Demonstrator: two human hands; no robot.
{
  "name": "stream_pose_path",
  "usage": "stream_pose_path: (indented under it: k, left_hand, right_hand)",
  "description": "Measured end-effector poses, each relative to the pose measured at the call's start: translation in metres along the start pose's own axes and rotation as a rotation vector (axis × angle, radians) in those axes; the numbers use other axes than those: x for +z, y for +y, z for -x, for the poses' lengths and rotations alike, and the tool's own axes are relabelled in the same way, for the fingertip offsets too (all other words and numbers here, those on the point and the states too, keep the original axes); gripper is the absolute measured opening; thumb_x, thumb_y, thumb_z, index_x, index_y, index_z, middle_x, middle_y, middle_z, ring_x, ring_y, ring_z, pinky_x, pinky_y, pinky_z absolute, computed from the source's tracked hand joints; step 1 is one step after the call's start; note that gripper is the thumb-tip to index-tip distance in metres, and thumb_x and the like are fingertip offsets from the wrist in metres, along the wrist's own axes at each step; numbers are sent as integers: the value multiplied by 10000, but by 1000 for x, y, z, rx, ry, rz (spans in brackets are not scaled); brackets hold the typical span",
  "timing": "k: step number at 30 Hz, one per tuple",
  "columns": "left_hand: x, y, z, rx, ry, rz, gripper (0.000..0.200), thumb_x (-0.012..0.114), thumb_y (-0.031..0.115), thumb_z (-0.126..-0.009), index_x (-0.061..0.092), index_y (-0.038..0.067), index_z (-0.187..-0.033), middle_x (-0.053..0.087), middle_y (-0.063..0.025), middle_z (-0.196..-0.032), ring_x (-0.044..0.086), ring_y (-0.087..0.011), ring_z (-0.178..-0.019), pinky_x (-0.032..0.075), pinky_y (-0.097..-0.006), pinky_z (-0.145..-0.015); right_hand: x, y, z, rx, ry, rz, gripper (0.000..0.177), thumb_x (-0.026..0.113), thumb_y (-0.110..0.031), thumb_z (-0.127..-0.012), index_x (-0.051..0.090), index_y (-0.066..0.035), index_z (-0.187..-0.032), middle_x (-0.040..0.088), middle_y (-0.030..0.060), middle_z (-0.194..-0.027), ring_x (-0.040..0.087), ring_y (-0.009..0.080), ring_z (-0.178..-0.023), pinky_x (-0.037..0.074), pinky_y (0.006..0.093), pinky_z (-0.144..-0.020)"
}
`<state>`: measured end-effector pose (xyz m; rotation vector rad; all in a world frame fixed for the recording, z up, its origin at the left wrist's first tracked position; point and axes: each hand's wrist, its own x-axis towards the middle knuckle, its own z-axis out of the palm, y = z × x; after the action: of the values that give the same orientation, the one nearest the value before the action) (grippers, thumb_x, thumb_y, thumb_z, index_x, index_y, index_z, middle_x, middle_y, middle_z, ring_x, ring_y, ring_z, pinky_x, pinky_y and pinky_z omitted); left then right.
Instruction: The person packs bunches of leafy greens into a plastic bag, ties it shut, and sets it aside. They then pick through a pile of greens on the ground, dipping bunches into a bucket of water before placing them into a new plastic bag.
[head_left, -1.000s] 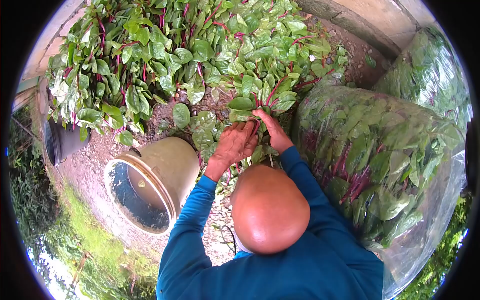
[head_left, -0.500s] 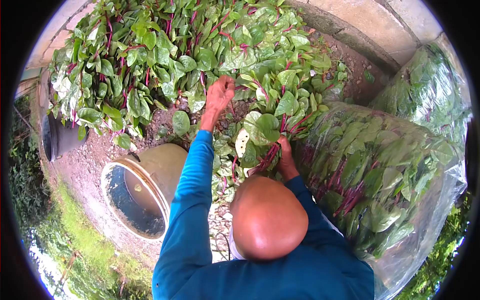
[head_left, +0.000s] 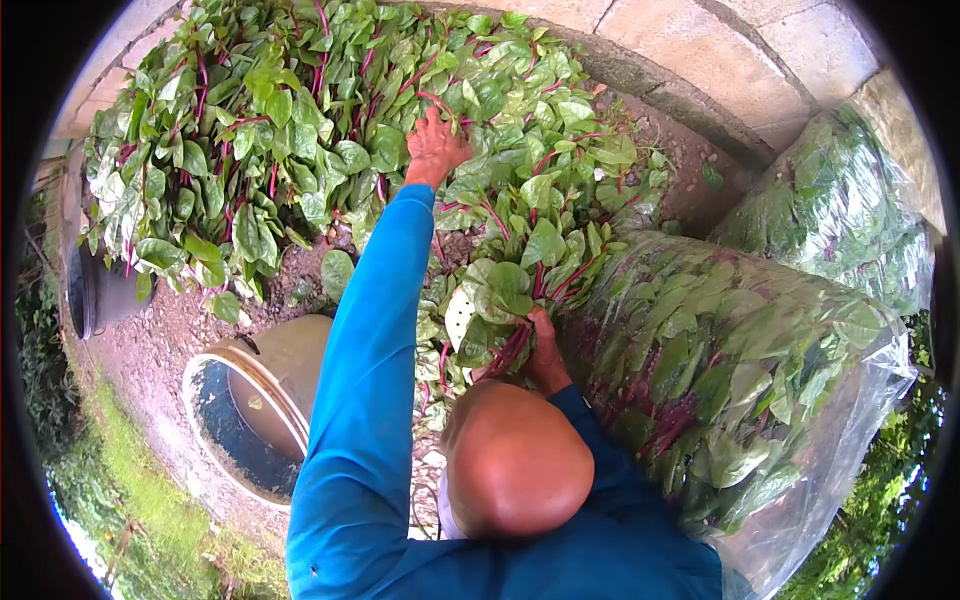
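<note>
- Head view: we look down on a person in blue sleeves who is bent over just right of a tan bucket [head_left: 300, 365]. The bucket lies on its side on the gravel [head_left: 150, 340], and its open mouth shows a dark inside.
- The left hand [head_left: 436, 148] is stretched out on a straight arm, up and to the right of the bucket. It is in a wide heap of greens [head_left: 270, 120] with broad green leaves on red stems.
- The fingers of that hand are drawn together among the stems. We cannot tell whether they are gripping one.
- The right hand [head_left: 545, 345] is to the right of the bucket, close in front of the person's head. It is clamped around the red stems of a bunch [head_left: 505, 295] of the same greens.
- The bunch stands just above this fist, and its leaves fan up toward the heap.
- Further right of the bucket, just beside the bunch, lies a clear plastic bag [head_left: 740, 350] packed full of leaves. A second bag [head_left: 845, 190], also full, sits above it.
- Far up and right of the bucket, a concrete wall [head_left: 760, 45] runs behind the heap and the bags.
- Left of the bucket and slightly higher, a dark pot [head_left: 95, 295] is partly covered by leaves at the edge of the heap.
- Below the bucket, the gravel gives way to grass [head_left: 140, 490].
</note>
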<state>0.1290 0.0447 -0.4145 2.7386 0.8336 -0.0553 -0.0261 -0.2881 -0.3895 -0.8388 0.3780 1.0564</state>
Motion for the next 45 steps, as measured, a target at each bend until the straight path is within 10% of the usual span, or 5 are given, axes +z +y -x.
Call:
stream_pose_path:
  k: [13,17,22,37,45]
  left_hand:
    - [-52,-32,65,303,-76,498,329,550,330,-807,590,59,-989,613,-204,-787,571,-420,-741,454,-463,-688]
    - [-24,-63,107,-84,-330,981,442,552,392,-844,583,41,-1110,574,-84,-715,566,-289,-688,436,-423,-668]
    - [-20,-52,109,32,-211,655,669,512,570,-873,534,32,-1271,615,-236,-1216,573,-388,-1145,428,-468,-967]
    - [-69,-35,89,-138,-217,788,929,560,595,-861,395,-157,-1380,523,-268,-1370,555,-313,-1228,405,-346,-1053]
    - [-118,-45,173,97,403,143,180,584,180,-768,515,16,-744,546,-174,-791,550,-375,-756,442,-494,-699]
  right_hand:
    - [-9,9,-5,-97,2,177,523,398,-498,-978,557,-83,-1253,579,44,-1213,531,166,-1131,444,351,-985]
    - [10,-3,0,-30,-34,102,552,447,-526,-950,548,-89,-1272,583,52,-1232,558,188,-1118,487,373,-961]
    - [13,-4,3,28,-20,8,612,539,-545,-895,539,-92,-1306,584,57,-1260,576,218,-1110,507,398,-946]
    - [-18,10,-20,-256,57,467,575,500,-484,-952,539,-24,-1296,597,89,-1254,559,227,-1159,423,389,-1016]
    - [28,10,-29,-663,137,681,474,586,-347,-956,628,66,-1185,640,123,-1208,573,198,-1161,415,337,-1006]
